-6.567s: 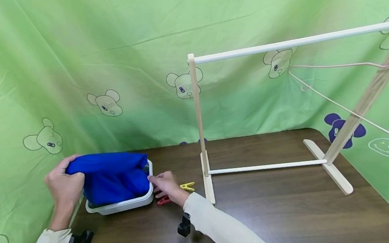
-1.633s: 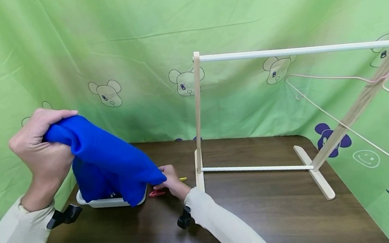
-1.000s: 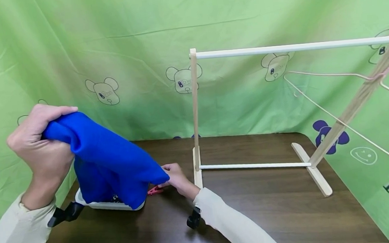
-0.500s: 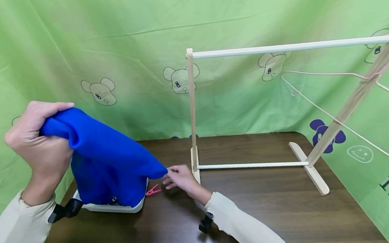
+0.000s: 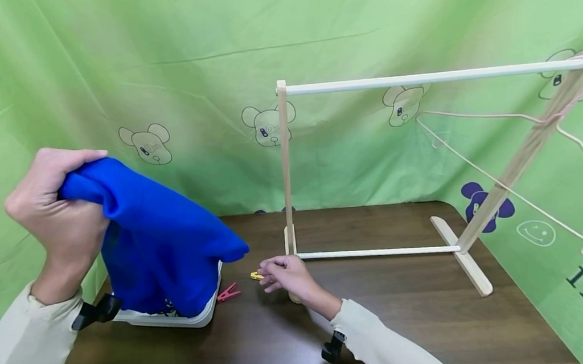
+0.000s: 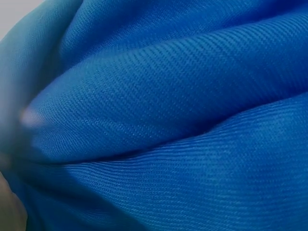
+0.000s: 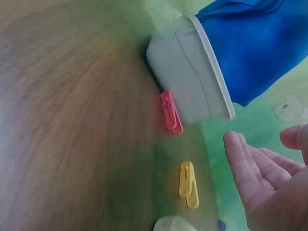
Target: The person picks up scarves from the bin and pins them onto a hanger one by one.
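Observation:
My left hand [image 5: 59, 209] grips a bunched blue cloth [image 5: 157, 232] and holds its upper end raised at the left. The cloth droops over a white plastic basin [image 5: 179, 320]; its free corner sticks out to the right. In the left wrist view, blue fabric [image 6: 168, 120] fills nearly everything. My right hand [image 5: 288, 276] is apart from the cloth, fingers loosely extended, holding nothing. Near its fingertips lies a yellow clothespin [image 5: 255, 275], seen whole in the right wrist view. Closer to the basin is a red clothespin [image 5: 228, 292].
A wooden rack with a white top bar [image 5: 417, 79] and a white lower bar [image 5: 379, 252] stands right of the hands. A pinkish wire hanger [image 5: 487, 115] hangs at its right end. Dark patterned fabric [image 5: 169, 307] shows inside the basin. A green printed curtain [image 5: 202, 97] surrounds the table [image 5: 410, 321].
The left hand has raised the blue cloth from the basin. The right hand has let go of the cloth's corner and drawn off to the right, uncovering both clothespins.

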Motion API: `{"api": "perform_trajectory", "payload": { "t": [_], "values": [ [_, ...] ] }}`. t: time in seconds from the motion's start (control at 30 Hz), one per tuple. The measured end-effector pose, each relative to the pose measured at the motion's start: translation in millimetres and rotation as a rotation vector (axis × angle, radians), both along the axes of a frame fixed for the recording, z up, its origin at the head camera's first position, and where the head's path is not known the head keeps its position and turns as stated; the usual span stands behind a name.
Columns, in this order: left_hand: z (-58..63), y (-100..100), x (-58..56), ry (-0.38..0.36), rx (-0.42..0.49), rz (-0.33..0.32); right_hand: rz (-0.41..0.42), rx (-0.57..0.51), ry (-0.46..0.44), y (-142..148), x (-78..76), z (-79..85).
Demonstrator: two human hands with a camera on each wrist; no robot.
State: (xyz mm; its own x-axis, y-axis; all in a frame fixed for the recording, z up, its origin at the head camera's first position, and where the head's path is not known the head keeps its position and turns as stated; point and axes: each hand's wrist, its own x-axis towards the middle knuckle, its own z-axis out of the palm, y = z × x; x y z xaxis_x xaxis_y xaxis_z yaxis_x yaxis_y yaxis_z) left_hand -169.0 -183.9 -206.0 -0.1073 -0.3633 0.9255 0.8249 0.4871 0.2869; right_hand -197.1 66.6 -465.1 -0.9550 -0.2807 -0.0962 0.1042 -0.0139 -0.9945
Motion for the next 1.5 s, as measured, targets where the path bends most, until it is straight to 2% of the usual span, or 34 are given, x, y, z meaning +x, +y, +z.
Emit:
{"api": "perform_trajectory", "payload": {
  "t": [0.03,0.1,0.17,0.27,0.33,0.37,0.4,0.6,0.63,0.7,0.83,0.9,0.97,1.07,1.13,1.23,1.37,1.5],
  "values": [
    [0.9,0,-0.1,-0.001,-0.002,0.005,0.004,0.005,0.01,4,1.3,-0.3],
    [2.2,1,0.2,0.002,0.001,0.009,0.022,-0.005,0.088,14,-2.5,-17.3],
    [4.0,3,0.3,0.01,0.0,0.018,0.029,0.003,0.104,22,0.1,-19.2],
    [8.2,6,-0.4,0.024,-0.002,0.034,0.023,0.007,0.095,33,3.4,-20.0],
    [11.9,8,-1.1,0.028,-0.009,0.045,0.002,0.022,0.013,38,11.5,-5.0],
    [13.7,9,-1.4,0.029,-0.01,0.047,-0.006,0.016,0.004,41,12.0,-5.4],
    [15.4,10,-1.7,0.032,-0.01,0.049,-0.001,-0.008,0.033,45,8.1,-15.1],
    [21.4,15,-2.4,0.065,0.009,0.04,-0.031,-0.004,0.065,59,13.0,-18.8],
    [21.8,16,-2.3,0.071,0.01,0.034,-0.04,0.016,0.045,61,16.7,-13.3],
    [22.6,18,-2.1,0.083,0.008,0.02,-0.044,0.016,0.057,68,15.7,-18.6],
    [26.0,23,-1.5,0.107,0.01,-0.001,-0.049,0.02,0.053,88,1.5,-45.8],
    [28.3,25,-1.0,0.119,0.013,-0.002,-0.071,0.021,0.045,92,-0.6,-48.1],
    [30.6,27,-0.3,0.128,0.015,-0.005,-0.099,0.02,0.037,93,3.1,-38.8],
    [33.2,30,0.6,0.141,0.014,-0.02,-0.135,0.01,0.044,89,16.0,-14.9],
    [34.5,33,0.8,0.149,0.013,-0.031,-0.14,0.013,0.046,91,18.6,-12.4],
    [35.7,35,0.7,0.159,0.016,-0.036,-0.136,0.025,0.035,101,10.8,-33.8],
    [36.3,38,1.9,0.17,0.01,-0.045,-0.143,-0.014,0.007,117,-5.8,-69.1],
    [36.2,41,3.7,0.175,0.001,-0.053,-0.183,-0.06,-0.005,131,-17.5,-81.4]
  ]
}}
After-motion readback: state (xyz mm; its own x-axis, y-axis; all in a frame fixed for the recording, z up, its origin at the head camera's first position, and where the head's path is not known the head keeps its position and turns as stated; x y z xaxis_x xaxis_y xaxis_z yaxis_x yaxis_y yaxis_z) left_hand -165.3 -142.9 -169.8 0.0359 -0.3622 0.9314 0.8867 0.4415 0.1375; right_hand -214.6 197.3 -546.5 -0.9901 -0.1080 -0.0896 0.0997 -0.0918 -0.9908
